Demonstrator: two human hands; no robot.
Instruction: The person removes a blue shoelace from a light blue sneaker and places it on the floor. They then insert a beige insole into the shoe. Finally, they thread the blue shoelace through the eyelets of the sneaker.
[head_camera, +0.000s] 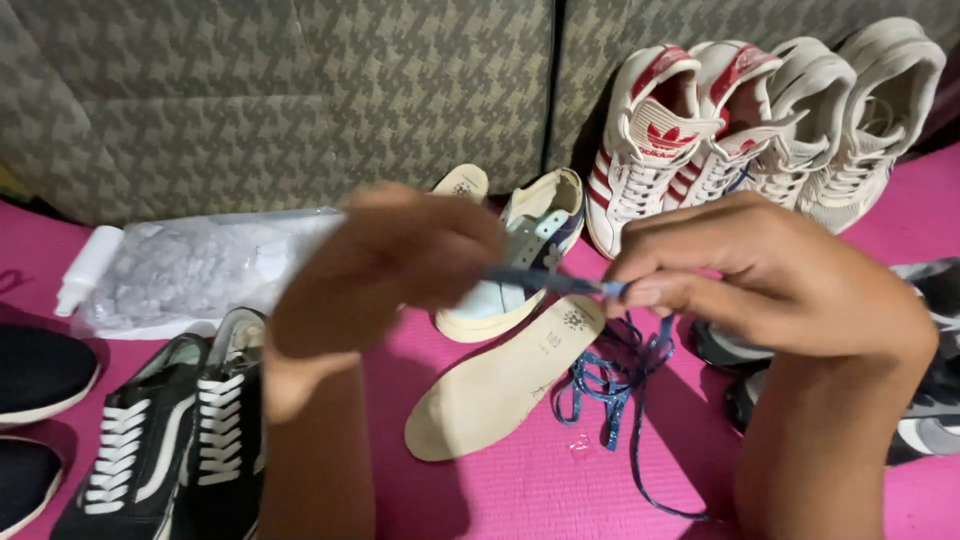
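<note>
With our left hand (400, 250) and right hand (740, 275) each pinching the blue lace (545, 280), a loose grip could drop it onto the insole (500, 380) below.

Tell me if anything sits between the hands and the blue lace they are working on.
Nothing visible does. The left hand and right hand both pinch the blue lace, stretched taut between them. Its loose end trails down onto the pink mat beside the insole.

Black sneakers (160, 440), red-striped sneakers (665, 140), plastic bag (190, 265).
</note>
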